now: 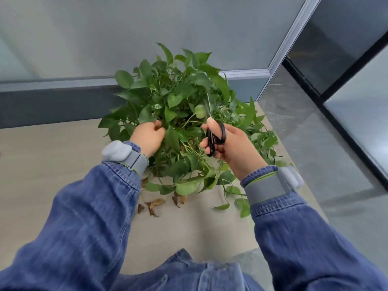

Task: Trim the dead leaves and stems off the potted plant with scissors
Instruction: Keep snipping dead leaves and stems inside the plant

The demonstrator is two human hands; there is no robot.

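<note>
Tabletop [52,175], pale beige and broad, runs under everything, meeting a grey wall [63,101] at the far side, with grey stone floor [315,133] off to my right. Denim sleeves [84,227] fill the lower corners, each crossed near the cuff by a grey wristband [136,160] carrying a small pale pod. Centred on the far half of the table sits the potted plant [178,95], a dense mound of glossy green, heart-shaped leaves on thin yellow-green stems; the foliage hides the pot completely, and several vines trail out over the table toward the right edge. Most leaves look healthy, though one rounder leaf near the middle is paler than the rest. My left hand [148,137] is pushed into the near left side of the mound, fingers curled around a bunch of leaves. My right hand [228,143] holds the scissors [214,137] by their black loop handles, thumb through one loop and fingers wrapped about the other; the handles lie close together and the slim blades point up into the middle of the foliage, nearly closed. Just in front of the plant, on the table, lie a few dry brown leaves [155,204], curled and shrivelled.
</note>
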